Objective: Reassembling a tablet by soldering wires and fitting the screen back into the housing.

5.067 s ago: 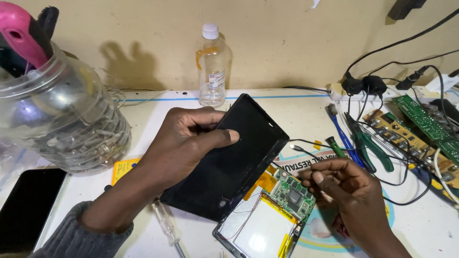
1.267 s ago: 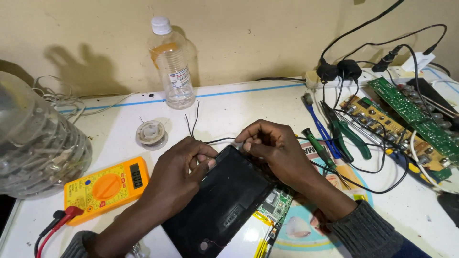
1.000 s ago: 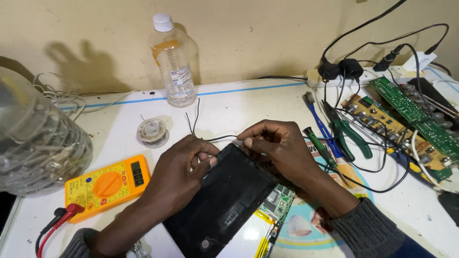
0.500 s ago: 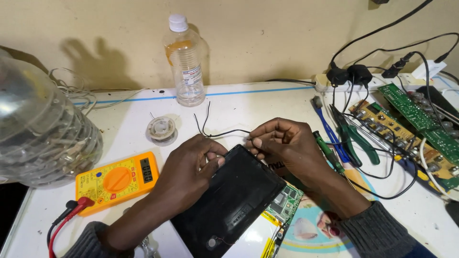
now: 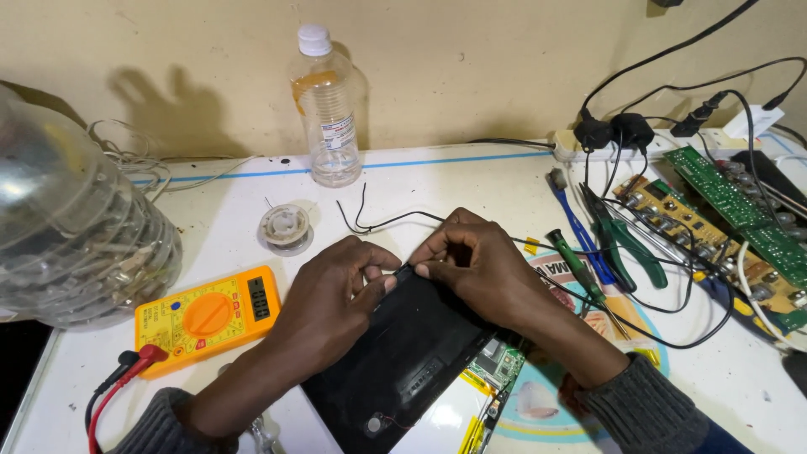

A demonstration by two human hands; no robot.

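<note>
I see left hand [image 5: 336, 290] and right hand [image 5: 475, 269] both pinching thin black wire [image 5: 382, 223] at top edge of black tablet back cover [image 5: 403, 361]; yellow multimeter [image 5: 206, 315] on desk [image 5: 471, 181] nearby.

Your surface [image 5: 471, 181] is white, scuffed, with a thin blue line running along its far edge. Behind it you face a plain beige wall [image 5: 471, 67], matte and unbroken. Light falls from your side: objects cast soft dark shadows onto the wall, notably at upper left.
</note>
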